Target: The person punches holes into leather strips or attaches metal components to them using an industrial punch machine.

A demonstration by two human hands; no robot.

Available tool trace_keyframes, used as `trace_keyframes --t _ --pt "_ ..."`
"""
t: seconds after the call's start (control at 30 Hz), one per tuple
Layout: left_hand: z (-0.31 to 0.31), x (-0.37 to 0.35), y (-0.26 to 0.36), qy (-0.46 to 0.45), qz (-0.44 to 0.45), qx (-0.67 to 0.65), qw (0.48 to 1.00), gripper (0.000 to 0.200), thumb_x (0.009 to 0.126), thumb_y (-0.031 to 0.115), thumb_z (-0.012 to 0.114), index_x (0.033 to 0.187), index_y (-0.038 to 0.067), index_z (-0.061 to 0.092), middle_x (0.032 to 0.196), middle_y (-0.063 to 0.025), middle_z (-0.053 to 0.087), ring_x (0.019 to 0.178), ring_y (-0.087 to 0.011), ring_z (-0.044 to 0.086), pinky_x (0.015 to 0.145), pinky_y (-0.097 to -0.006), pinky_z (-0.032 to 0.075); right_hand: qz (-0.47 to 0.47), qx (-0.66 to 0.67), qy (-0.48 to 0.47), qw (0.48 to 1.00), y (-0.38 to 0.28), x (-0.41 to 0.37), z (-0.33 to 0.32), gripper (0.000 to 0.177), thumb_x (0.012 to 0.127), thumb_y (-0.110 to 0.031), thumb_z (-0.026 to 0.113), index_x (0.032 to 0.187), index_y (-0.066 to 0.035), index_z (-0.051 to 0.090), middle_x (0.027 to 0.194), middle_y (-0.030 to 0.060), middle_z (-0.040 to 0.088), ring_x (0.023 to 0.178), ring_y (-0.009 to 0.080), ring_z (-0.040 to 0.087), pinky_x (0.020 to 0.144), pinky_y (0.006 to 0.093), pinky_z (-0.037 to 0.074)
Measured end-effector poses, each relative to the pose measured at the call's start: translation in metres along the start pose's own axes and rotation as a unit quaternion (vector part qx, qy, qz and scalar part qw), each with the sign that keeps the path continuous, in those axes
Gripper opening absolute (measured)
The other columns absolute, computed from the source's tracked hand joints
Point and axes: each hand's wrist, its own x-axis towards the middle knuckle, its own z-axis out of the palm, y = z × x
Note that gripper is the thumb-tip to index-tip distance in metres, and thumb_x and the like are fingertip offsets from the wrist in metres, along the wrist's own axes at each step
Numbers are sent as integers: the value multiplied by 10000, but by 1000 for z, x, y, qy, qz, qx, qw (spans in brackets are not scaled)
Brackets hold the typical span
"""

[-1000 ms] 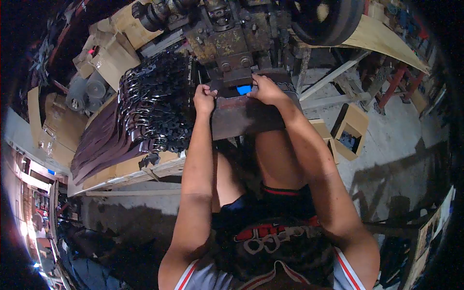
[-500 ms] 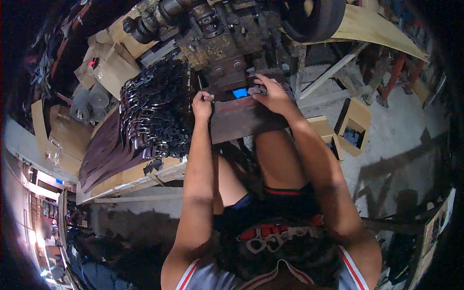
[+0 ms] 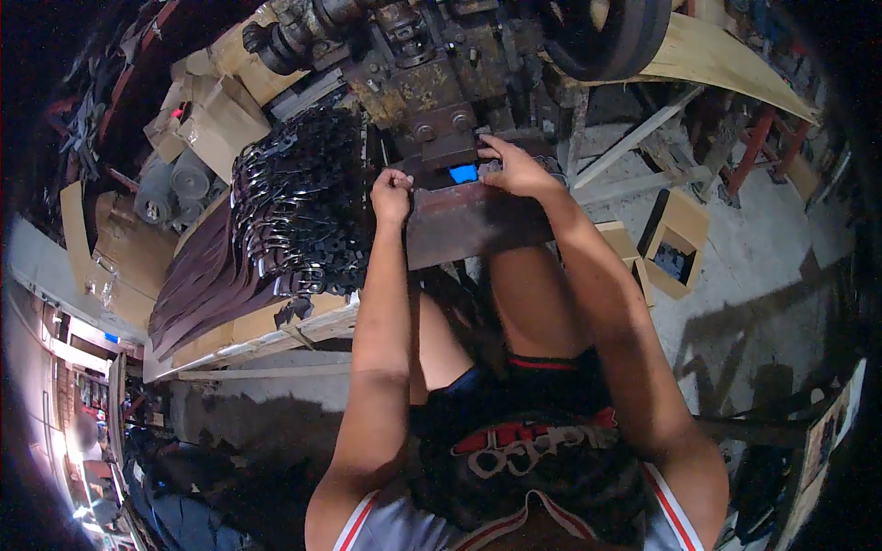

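Observation:
A worn metal machine stands in front of me, with a blue patch under its block. My left hand is at the left end of the dark plate, fingers curled together; what they hold, if anything, is too small to make out. My right hand rests at the right of the blue patch, thumb and fingers apart, beside some small pieces whose shape is unclear. Left of my left hand lies a big pile of dark straps with shiny metal buckles.
Cardboard boxes and grey rolls are at the back left. Open boxes stand on the floor at the right. A large dark wheel is at the top. A person is far off at the lower left.
The view has shifted slightly. My right hand's fingers have moved a little at the block, and my left hand stays curled at the plate's left end.

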Motion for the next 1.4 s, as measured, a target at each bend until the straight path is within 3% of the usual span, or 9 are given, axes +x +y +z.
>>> trace_keyframes --t 0.03,0.27,0.43,0.53,1.03,1.17,1.23,1.33,1.4 --pt "0 1 -1 -3 -7 5 1000 109 754 -10 663 724 2 558 616 -13 546 574 -99 482 573 -266 416 -13 -79 -5 997 -4 -1 -1 785 742 -133 723 1393 2 307 1238 160 573 1207 332 458 1017 395 359" --pt "2 6 -10 -17 -26 2 1000 96 785 2 644 737 12 562 682 -36 570 645 -128 521 622 -277 435 -10 -100 0 995 10 7 10 822 727 -225 759 1390 -12 323 1208 127 600 1165 321 466 1006 390 366" --pt "6 9 -21 -4 -17 -36 999 100 741 0 676 742 2 576 627 -17 546 599 -102 480 600 -263 421 0 -100 4 995 8 6 11 804 733 -227 753 1381 0 334 1177 98 622 1165 323 469 1006 389 367" --pt "9 16 -37 -7 -15 -48 999 101 740 6 680 744 2 579 627 -19 550 598 -103 485 606 -263 425 4 -116 -5 993 1 3 8 773 738 -152 747 1377 3 342 1205 185 569 1157 309 504 985 353 381" --pt "12 22 -54 -2 -8 -44 999 122 726 35 708 762 7 595 618 -20 564 589 -116 501 605 -271 429 19 -124 -12 992 -4 2 8 757 760 -160 717 1381 20 324 1226 182 564 1179 321 480 1012 372 353" --pt "5 11 -23 6 1 12 1000 130 722 38 711 759 4 591 612 -17 562 586 -117 502 600 -279 432 -72 -129 34 988 10 -2 4 744 782 -113 673 1400 15 278 1265 158 552 1221 316 456 1025 370 343" --pt "6 14 -22 -15 -9 -34 999 108 761 -28 645 739 1 544 658 -23 553 623 -108 503 618 -274 447 -93 -164 87 978 -8 -20 -7 720 795 -77 643 1402 14 267 1278 150 547 1229 312 457 1025 361 346" --pt "4 6 -19 -25 -22 -17 999 122 776 -71 611 731 -3 519 681 -26 550 641 -97 496 633 -264 451 -134 3 148 980 -25 -64 -16 625 816 -57 614 1383 -59 351 1287 170 535 1253 331 442 1036 389 353" --pt "4 9 -17 -17 -20 -5 1000 120 770 -73 614 734 -3 523 680 -25 549 639 -94 490 636 -260 446 -86 98 143 981 -43 -100 -9 522 827 -63 594 1325 -74 438 1302 168 521 1236 336 462 1023 397 367"
